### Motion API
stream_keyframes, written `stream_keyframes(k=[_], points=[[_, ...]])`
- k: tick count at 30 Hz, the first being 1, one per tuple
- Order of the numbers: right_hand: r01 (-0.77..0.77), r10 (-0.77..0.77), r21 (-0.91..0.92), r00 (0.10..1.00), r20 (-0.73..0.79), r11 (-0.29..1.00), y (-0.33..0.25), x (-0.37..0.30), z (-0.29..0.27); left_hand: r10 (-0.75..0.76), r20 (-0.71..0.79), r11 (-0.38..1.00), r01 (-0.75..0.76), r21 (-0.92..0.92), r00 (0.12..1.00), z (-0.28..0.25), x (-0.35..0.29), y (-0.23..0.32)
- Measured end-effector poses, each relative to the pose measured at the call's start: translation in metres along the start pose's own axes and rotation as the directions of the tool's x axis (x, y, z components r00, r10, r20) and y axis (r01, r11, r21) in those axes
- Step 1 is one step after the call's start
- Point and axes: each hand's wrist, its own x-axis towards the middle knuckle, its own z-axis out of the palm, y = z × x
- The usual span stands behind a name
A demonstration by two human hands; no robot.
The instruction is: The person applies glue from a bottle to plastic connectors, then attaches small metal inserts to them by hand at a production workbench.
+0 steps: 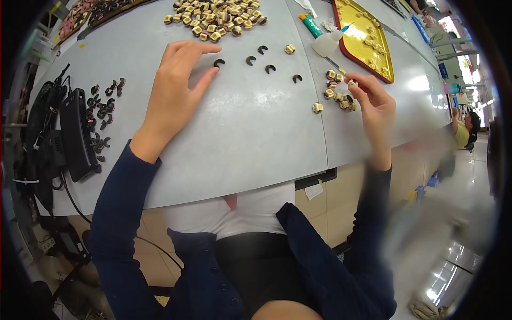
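My left hand (176,85) reaches forward over the grey table (250,133), fingers apart, thumb and forefinger closing in on a small dark C-shaped piece (219,62). Three more such C-shaped pieces (270,68) lie in a loose row to its right. My right hand (373,104) pinches one small cream-and-dark part (352,82) at its fingertips, just beside a little cluster of the same parts (337,93). One lone cream part (317,107) lies nearer me.
A big heap of cream parts (216,18) sits at the far edge. A red tray (368,40) with yellow bits, a white squeeze bottle (329,41) and a green-orange tube (310,24) lie far right. Dark pieces (101,109) and a black device (74,133) stand left.
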Motion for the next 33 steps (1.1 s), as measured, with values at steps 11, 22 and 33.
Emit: stream_keyframes(k=[11,22,33], points=[[0.2,-0.319,-0.606,0.943,-0.094,0.77,0.02,0.013,-0.018,-0.042,0.128,0.996,0.051,-0.074,0.991,0.002,0.008,-0.01],[0.153,-0.373,-0.798,0.923,-0.096,0.583,0.106,0.128,-0.106,-0.085,0.166,0.976,0.115,-0.183,0.982,0.006,0.01,-0.003],[0.149,-0.034,0.352,0.949,-0.314,0.924,0.036,0.101,-0.071,0.002,0.103,0.985,0.016,-0.173,0.995,-0.001,0.005,0.006]])
